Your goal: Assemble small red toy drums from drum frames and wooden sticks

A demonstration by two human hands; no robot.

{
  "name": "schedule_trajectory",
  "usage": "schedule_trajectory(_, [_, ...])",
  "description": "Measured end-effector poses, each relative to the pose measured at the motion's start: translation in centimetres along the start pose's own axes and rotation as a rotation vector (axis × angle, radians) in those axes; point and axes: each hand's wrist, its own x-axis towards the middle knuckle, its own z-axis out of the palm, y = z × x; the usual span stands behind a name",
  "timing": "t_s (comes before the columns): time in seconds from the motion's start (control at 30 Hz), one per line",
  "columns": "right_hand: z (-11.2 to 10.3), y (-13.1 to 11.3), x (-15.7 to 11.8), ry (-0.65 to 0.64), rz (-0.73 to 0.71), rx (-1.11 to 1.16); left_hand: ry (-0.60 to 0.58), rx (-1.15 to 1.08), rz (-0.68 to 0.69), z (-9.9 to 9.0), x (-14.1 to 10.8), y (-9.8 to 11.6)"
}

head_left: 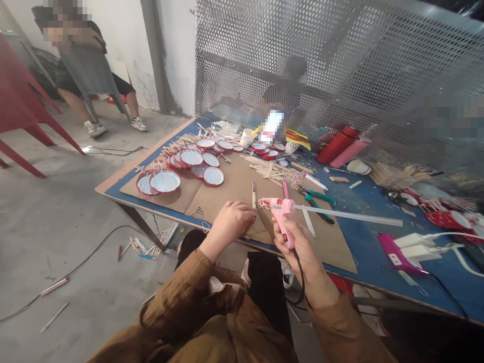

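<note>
My right hand (302, 249) is wrapped round the handle of a pink hot glue gun (282, 206). A long translucent glue stick (348, 214) sticks out of the gun's back end. The nozzle points left, close to a thin wooden stick (254, 192). Over the cardboard's front edge, my left hand (234, 222) has its fingers curled together, with that stick rising from the fingertips; its lower end is hidden. Beyond the hands, red-rimmed round discs (165, 181) with pale faces lie in a pile, several with wooden sticks attached.
Brown cardboard (234, 184) covers part of the blue table (363, 247). Loose wooden sticks (264, 167), green-handled pliers (319, 204), a red flask (338, 144) and a magenta power strip (401, 254) lie about. A perforated metal screen (242, 65) stands behind. A person (81, 55) sits at far left.
</note>
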Motion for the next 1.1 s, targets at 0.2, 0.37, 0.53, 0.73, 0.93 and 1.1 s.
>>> schedule_trajectory(0.2, [0.0, 0.0, 0.1, 0.007, -0.002, -0.013, 0.013, 0.004, 0.006, 0.2, -0.1, -0.1])
schedule_trajectory(0.37, [-0.6, 0.0, -0.9, -0.010, 0.017, -0.060, 0.010, 0.014, 0.003, 0.1, 0.0, 0.0])
schedule_trajectory(0.53, [-0.4, 0.0, -0.3, -0.003, -0.003, -0.035, 0.007, 0.020, -0.002, 0.2, 0.0, 0.0])
schedule_trajectory(0.73, [0.3, -0.6, 1.7, -0.024, 0.000, 0.041, 0.012, 0.011, -0.008, 0.1, -0.1, 0.0])
schedule_trajectory(0.93, [0.3, -1.3, 1.2, -0.023, -0.011, 0.071, 0.016, -0.003, -0.010, 0.1, -0.1, 0.0])
schedule_trajectory(1.1, [-1.5, -3.2, -0.9, 0.036, -0.085, 0.020, 0.039, -0.026, -0.004, 0.3, -0.2, -0.3])
